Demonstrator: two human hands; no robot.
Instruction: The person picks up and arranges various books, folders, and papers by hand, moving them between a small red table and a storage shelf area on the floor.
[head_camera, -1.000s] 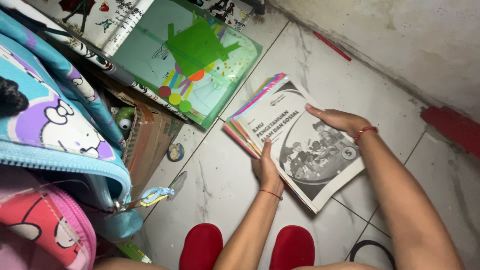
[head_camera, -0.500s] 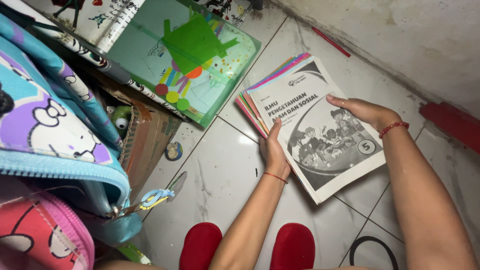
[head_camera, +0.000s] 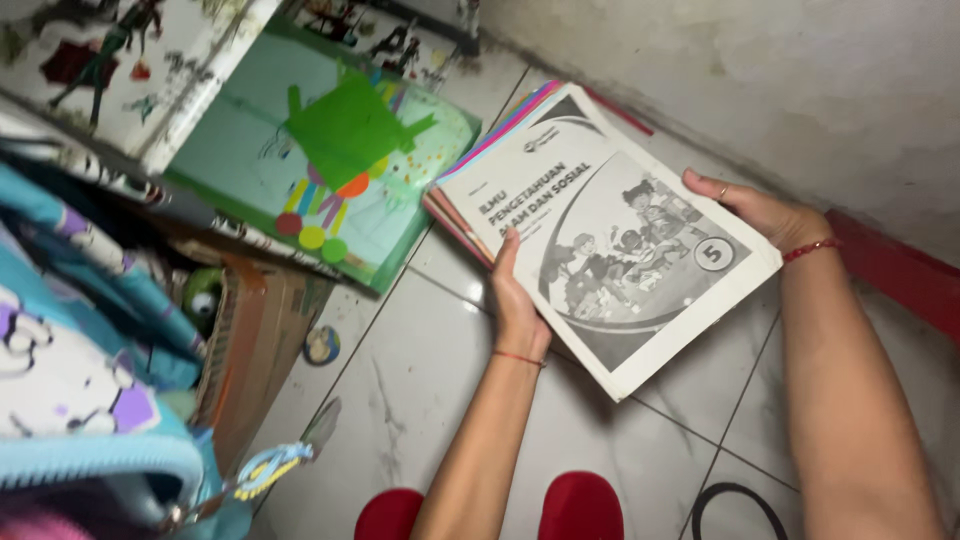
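Hands: our left hand (head_camera: 515, 300) and right hand (head_camera: 752, 208) grip opposite edges of a book stack (head_camera: 600, 250) | Place: above the tiled floor (head_camera: 420, 380), beside a green folder (head_camera: 330, 170) | Change: stack has shifted farther toward the wall (head_camera: 760, 70), lifted, not set down.

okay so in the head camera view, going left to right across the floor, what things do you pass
Blue cartoon-print fabric backpack → brown cardboard box → small round disc on the tile → left hand → stack of books topped by a grey-and-white booklet → right hand → red strip along the wall.
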